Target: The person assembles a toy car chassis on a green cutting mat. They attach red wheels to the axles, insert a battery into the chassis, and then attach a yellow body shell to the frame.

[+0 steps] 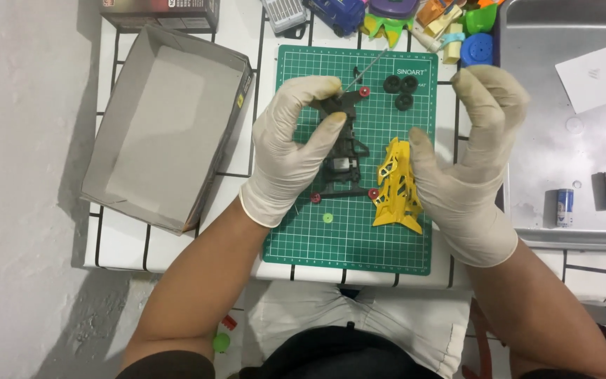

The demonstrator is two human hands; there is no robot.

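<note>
Your left hand (292,151) pinches the black toy-car chassis (341,151) at its front end, steadying it flat over the green cutting mat (348,242) so its red axle hubs stay level. Your right hand (468,165) hovers loosely curled and holds nothing, its thumb just beside the yellow body shell (398,189). Three black tyres (400,90) lie apart near the mat's far edge.
</note>
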